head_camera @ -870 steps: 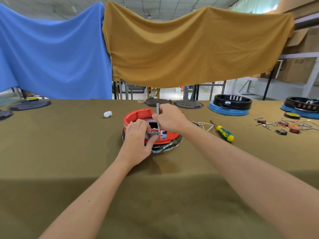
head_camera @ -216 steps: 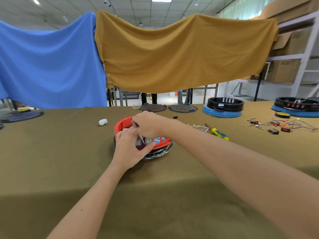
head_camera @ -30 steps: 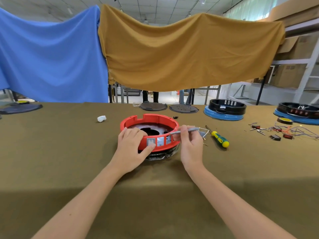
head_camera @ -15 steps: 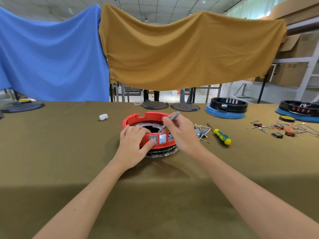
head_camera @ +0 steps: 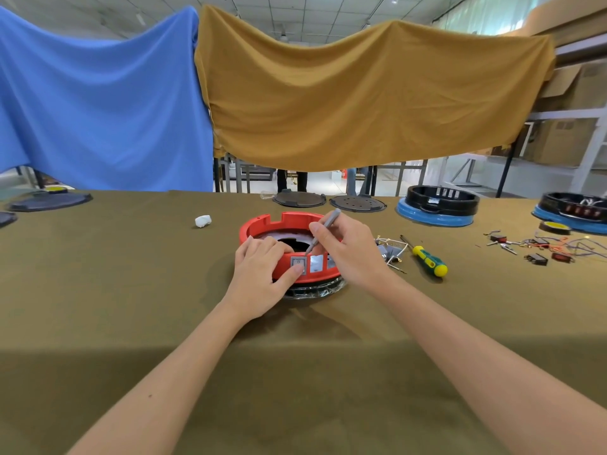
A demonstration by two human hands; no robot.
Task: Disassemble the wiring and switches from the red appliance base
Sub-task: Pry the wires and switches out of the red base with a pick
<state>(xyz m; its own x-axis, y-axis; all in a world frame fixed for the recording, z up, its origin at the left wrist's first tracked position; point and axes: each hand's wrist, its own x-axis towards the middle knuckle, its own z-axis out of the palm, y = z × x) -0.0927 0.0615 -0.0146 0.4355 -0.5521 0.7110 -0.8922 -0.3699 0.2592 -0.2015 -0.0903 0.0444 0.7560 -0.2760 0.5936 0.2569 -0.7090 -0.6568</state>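
The red appliance base, a round ring on a shiny black underside, sits at the table's middle. A grey rocker switch remains in its front wall, with empty rectangular slots to its right. My left hand grips the front-left rim, thumb pressed by the switch. My right hand holds a thin grey tool like a pen, tip pointing down inside the rim just behind the switch. Removed grey switches with white wires lie right of the base.
A yellow-green screwdriver lies right of the wires. Loose switches and coloured wires are scattered far right. Two black-and-blue bases and dark round plates stand at the back. A white lump lies left.
My right hand swung the grey tool from pointing sideways at the right of the base to upright over it, tip now lowered behind the switch. The left hand kept its grip.
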